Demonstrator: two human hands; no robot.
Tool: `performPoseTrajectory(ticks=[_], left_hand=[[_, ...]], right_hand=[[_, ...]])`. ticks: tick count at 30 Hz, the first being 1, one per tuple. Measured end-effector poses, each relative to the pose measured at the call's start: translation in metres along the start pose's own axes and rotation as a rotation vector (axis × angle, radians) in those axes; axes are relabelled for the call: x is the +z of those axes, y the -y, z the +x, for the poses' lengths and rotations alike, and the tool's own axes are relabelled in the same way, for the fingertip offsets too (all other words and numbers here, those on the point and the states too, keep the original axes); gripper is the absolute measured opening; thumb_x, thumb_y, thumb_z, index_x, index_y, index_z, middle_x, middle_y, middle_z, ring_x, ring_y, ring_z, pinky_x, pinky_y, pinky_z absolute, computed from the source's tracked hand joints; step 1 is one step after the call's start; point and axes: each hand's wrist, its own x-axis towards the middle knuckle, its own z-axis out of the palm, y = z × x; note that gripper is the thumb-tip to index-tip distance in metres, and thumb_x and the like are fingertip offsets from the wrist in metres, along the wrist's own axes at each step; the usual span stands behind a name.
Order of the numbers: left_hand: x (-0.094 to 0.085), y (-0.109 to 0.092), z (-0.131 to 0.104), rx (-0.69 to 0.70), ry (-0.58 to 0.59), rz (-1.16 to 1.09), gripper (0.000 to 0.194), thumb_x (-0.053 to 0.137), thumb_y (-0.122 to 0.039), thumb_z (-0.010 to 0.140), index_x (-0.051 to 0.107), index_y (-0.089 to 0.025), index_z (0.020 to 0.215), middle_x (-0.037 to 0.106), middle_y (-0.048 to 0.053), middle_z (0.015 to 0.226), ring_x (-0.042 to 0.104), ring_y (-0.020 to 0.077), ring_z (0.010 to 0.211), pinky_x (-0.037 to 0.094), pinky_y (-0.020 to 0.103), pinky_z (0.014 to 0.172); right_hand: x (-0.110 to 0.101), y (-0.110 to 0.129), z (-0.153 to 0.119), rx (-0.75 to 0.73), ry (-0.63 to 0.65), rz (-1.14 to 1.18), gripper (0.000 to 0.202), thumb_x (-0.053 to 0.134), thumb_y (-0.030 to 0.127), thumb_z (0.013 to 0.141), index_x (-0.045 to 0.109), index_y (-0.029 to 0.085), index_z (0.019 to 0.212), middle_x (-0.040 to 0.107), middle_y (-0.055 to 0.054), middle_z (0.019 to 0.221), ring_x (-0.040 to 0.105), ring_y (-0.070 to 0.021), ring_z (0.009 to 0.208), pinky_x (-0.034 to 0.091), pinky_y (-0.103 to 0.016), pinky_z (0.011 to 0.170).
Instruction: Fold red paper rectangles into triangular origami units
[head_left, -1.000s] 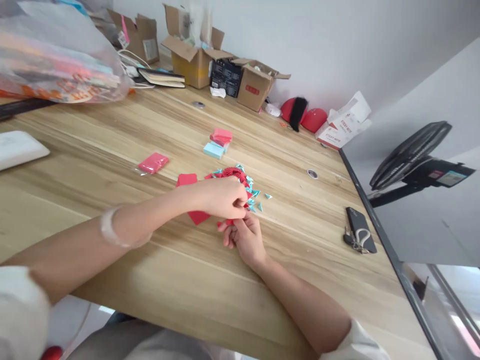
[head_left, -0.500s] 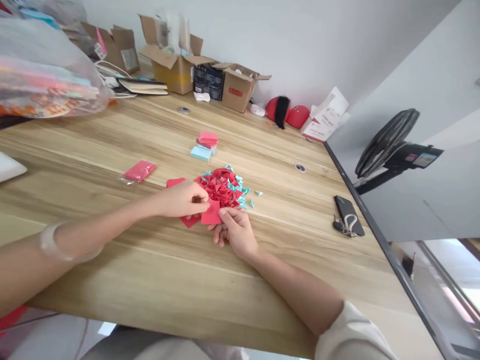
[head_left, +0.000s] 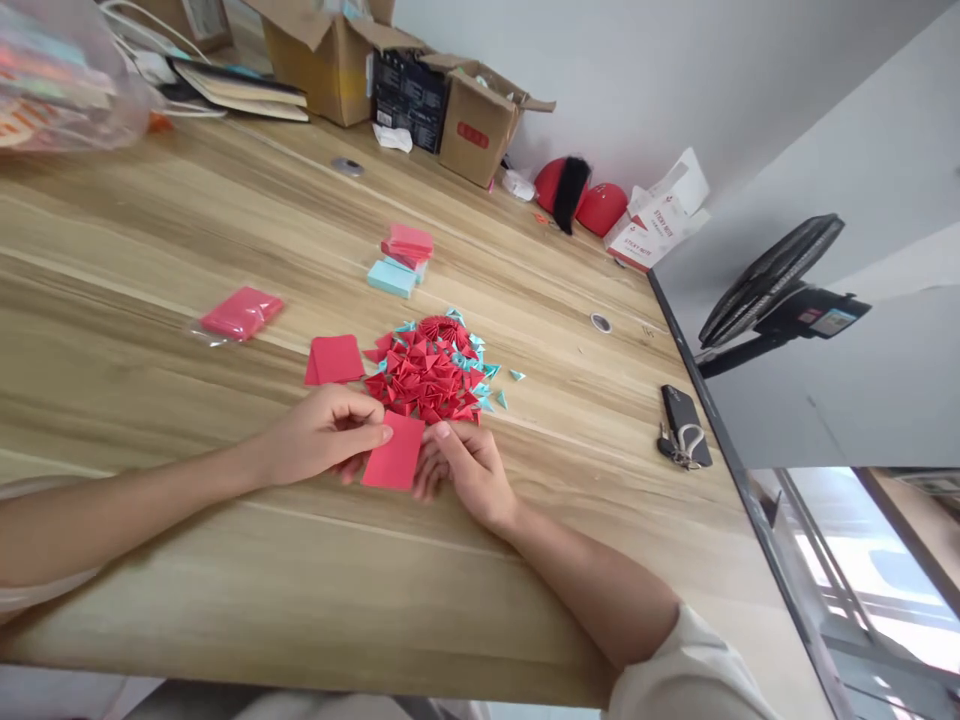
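The left hand [head_left: 322, 440] pinches a red paper sheet [head_left: 394, 455] by its left edge, just on the near side of the folded pieces [head_left: 427, 375]. Its long axis runs away from the person, far end leaning right; the right hand [head_left: 476, 475] curls beside it (whether gripping, I cannot tell).

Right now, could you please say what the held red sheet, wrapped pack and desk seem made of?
Red sheet: likely matte paper, thin and without glare. Wrapped pack: probably red paper in glossy clear plastic, given its highlights. Desk: satin-looking wood or laminate, showing streaky grain.
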Motion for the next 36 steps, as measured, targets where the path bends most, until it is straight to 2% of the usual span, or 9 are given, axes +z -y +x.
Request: performPoseTrajectory(ticks=[2,4,7,12,16,22,30,32,36], left_hand=[[0.0,-0.004,-0.001,-0.043,-0.037,-0.043,0.036,0.057,-0.031,0.084,0.046,-0.018,0.052,0.053,-0.004,0.042,0.049,0.0065,0.036,0.035,0.015,0.038],[-0.001,-0.006,0.0,-0.075,-0.055,-0.055,0.036,0.056,-0.03,0.086,0.047,-0.017,0.053,0.053,-0.004,0.042,0.049,0.0064,0.037,0.035,0.015,0.039],[-0.004,-0.002,0.003,-0.067,-0.044,-0.043,0.035,0.056,-0.034,0.086,0.051,-0.018,0.056,0.057,-0.003,0.044,0.052,0.0087,0.039,0.038,0.017,0.039],[-0.005,0.007,0.004,-0.026,-0.081,0.1,0.036,0.056,-0.04,0.088,0.054,-0.018,0.059,0.06,-0.001,0.047,0.054,0.011,0.042,0.04,0.018,0.04],[-0.003,0.006,0.0,0.045,-0.077,0.217,0.039,0.054,-0.038,0.09,0.052,-0.018,0.056,0.059,-0.003,0.047,0.051,0.0093,0.043,0.036,0.017,0.041],[-0.002,0.007,-0.001,0.151,-0.072,0.306,0.037,0.055,-0.034,0.088,0.049,-0.019,0.055,0.059,-0.005,0.048,0.048,0.0076,0.041,0.032,0.017,0.039],[-0.001,0.005,-0.001,0.19,0.05,0.276,0.028,0.06,-0.032,0.088,0.065,-0.02,0.063,0.065,-0.002,0.054,0.058,0.0096,0.048,0.04,0.016,0.047],[-0.001,0.006,-0.001,0.178,0.072,0.236,0.028,0.06,-0.032,0.088,0.068,-0.02,0.064,0.065,-0.002,0.054,0.06,0.0104,0.049,0.041,0.016,0.047],[0.0,0.009,0.0,0.039,0.104,0.095,0.022,0.063,-0.038,0.085,0.072,-0.021,0.074,0.069,0.0,0.061,0.063,0.0131,0.053,0.045,0.018,0.048]], right_hand=[[0.0,0.001,-0.003,-0.097,-0.01,-0.103,0.051,0.051,0.065,0.088,0.065,0.018,0.075,0.067,-0.003,0.066,0.065,-0.0148,0.062,0.057,-0.028,0.063],[0.001,0.004,-0.005,-0.182,0.027,-0.186,0.048,0.048,0.06,0.092,0.071,0.019,0.082,0.07,-0.005,0.082,0.067,-0.018,0.079,0.055,-0.033,0.081],[0.001,0.007,-0.005,-0.198,0.032,-0.157,0.043,0.047,0.056,0.095,0.075,0.022,0.095,0.073,-0.005,0.095,0.067,-0.02,0.092,0.051,-0.035,0.093],[-0.001,0.004,-0.001,-0.086,-0.025,0.014,0.032,0.059,0.049,0.09,0.076,0.022,0.089,0.074,-0.002,0.079,0.068,-0.0162,0.073,0.056,-0.03,0.078],[-0.003,0.003,0.002,-0.04,-0.053,0.025,0.025,0.068,0.045,0.085,0.076,0.021,0.083,0.073,-0.001,0.073,0.066,-0.0143,0.068,0.055,-0.027,0.07],[-0.002,0.006,0.004,0.046,-0.062,0.103,0.022,0.082,0.038,0.069,0.072,0.021,0.078,0.074,0.0,0.076,0.067,-0.0136,0.067,0.058,-0.028,0.068],[-0.002,0.006,0.003,0.022,0.016,0.131,0.019,0.084,0.03,0.067,0.072,0.02,0.078,0.075,0.001,0.075,0.069,-0.0125,0.069,0.058,-0.025,0.068],[-0.002,0.006,0.004,0.042,0.009,0.132,0.022,0.085,0.032,0.065,0.071,0.02,0.076,0.074,0.001,0.076,0.069,-0.013,0.068,0.059,-0.027,0.067],[-0.001,0.007,0.004,0.034,-0.019,0.145,0.024,0.086,0.033,0.064,0.069,0.019,0.073,0.072,0.002,0.071,0.066,-0.011,0.061,0.058,-0.025,0.063]])
